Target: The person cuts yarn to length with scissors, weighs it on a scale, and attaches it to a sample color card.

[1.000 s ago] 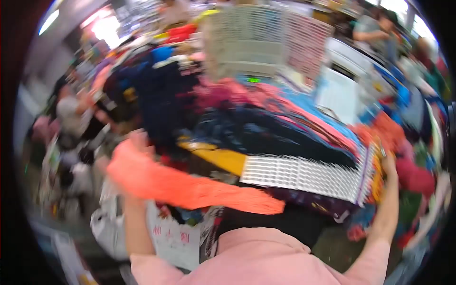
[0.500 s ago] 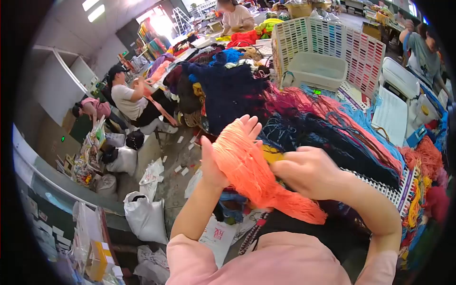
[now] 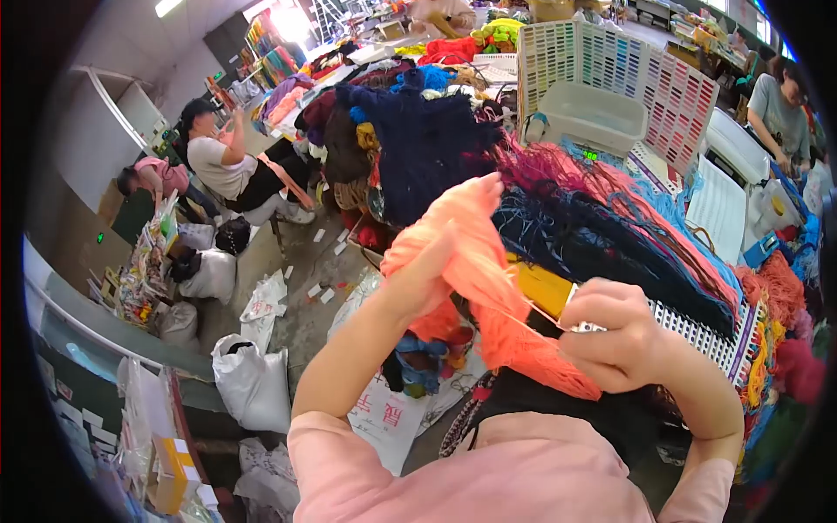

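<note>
A thick bundle of orange yarn (image 3: 497,288) is draped over my left hand (image 3: 427,275), whose thumb lies on the strands while most of its fingers are hidden under them. My right hand (image 3: 610,336) is closed, pinching a thin orange strand that runs taut from the bundle. A small metallic or white patterned item (image 3: 582,328) shows between its fingers; I cannot make out what it is. The loose lower end of the bundle hangs beside and below my right hand. Just behind the hands lies a yellow object (image 3: 545,289).
Dark blue yarn (image 3: 427,144) and pink, blue and black skeins (image 3: 610,240) cover the table. Behind them stand a clear plastic bin (image 3: 593,118) and a colour chart (image 3: 623,74). White sacks (image 3: 251,383) stand on the floor at left. A person (image 3: 218,161) sits at left; another (image 3: 779,113) is at right.
My left hand has turned and its spread fingers are now covered by yarn. My right hand has moved right and slightly down, with a strand stretched from the bundle. The view has shifted slightly.
</note>
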Demonstrator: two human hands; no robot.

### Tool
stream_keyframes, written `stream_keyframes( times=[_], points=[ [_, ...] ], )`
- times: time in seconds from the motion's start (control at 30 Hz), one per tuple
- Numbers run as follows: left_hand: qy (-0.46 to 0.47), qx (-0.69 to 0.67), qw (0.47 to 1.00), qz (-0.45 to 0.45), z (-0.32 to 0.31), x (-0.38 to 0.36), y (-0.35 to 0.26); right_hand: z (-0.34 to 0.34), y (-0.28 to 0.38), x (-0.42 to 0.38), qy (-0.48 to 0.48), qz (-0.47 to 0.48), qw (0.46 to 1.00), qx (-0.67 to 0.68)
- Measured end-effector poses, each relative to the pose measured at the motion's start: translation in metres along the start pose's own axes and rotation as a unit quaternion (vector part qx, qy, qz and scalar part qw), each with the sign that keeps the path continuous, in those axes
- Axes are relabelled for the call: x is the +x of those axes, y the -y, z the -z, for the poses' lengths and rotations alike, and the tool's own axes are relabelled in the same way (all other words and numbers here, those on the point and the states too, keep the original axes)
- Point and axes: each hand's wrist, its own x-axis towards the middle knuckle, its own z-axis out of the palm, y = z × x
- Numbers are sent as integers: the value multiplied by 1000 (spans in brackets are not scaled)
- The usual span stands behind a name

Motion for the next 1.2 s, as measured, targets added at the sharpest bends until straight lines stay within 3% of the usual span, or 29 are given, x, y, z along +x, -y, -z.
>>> stream_keyframes(
  times=[0.03, 0.13, 0.17, 0.27, 0.33, 0.4, 0.47, 0.5, 0.53, 0.57, 0.6, 0.63, 0.77, 0.87, 0.9, 1.0, 1.03, 1.1, 1.13, 1.2],
  points=[
    [9, -57, 998, 4, 0, 2, 2, -1, 4, 1, -47, 18, 999, -2],
    [-13, -86, 992, 92, -14, 13, -6, 1, 14, 11, -19, 63, 995, 80],
    [-84, -98, 988, 89, -22, 17, -8, -5, 15, 10, -27, 50, 988, 144],
    [-76, -141, 986, 44, -15, 25, -27, -5, 7, -10, 113, -2, 938, 329],
    [-212, -212, 954, -23, 26, 34, -39, -12, 16, -42, 175, -131, 909, 354],
    [-279, -265, 922, -38, 64, 26, -53, -13, 17, -84, 114, -233, 919, 296],
    [-209, -311, 927, -9, 86, 24, -58, 12, 9, -103, 85, -364, 872, 316],
    [-176, -333, 926, 9, 92, 24, -59, 21, 8, -107, 42, -376, 866, 327],
    [-193, -248, 949, -9, 85, 31, -73, 31, 8, -105, 2, -387, 858, 336],
    [-8, -254, 967, -6, 75, 32, -91, 36, 11, -98, -44, -369, 849, 375],
    [-178, -153, 960, -155, 80, 40, -106, 37, 11, -93, -46, -354, 855, 375],
    [-164, -134, 959, -186, 82, 41, -105, 37, 11, -90, -46, -340, 859, 379],
    [-225, -103, 958, -146, 37, 38, -88, 20, 9, -82, -21, -295, 882, 366],
    [17, -330, 942, -57, 63, 40, -97, 6, 4, -67, 17, -341, 880, 331],
    [-76, -277, 955, -77, 52, 46, -106, -2, 0, -60, 23, -318, 891, 322],
    [-89, -251, 955, -132, 52, 69, -141, -38, -6, -44, 95, -188, 931, 297],
    [-99, -225, 959, -142, 49, 73, -156, -40, -3, -38, 174, -171, 946, 212],
    [-118, -176, 964, -159, 42, 80, -185, -52, -4, -30, 105, -82, 991, 29],
    [-195, -82, 960, -184, 48, 87, -201, -60, -7, -26, 70, -36, 995, -63],
    [-292, 49, 932, -209, 57, 97, -223, -72, -11, -9, 9, -28, 998, -52]
  ],
)
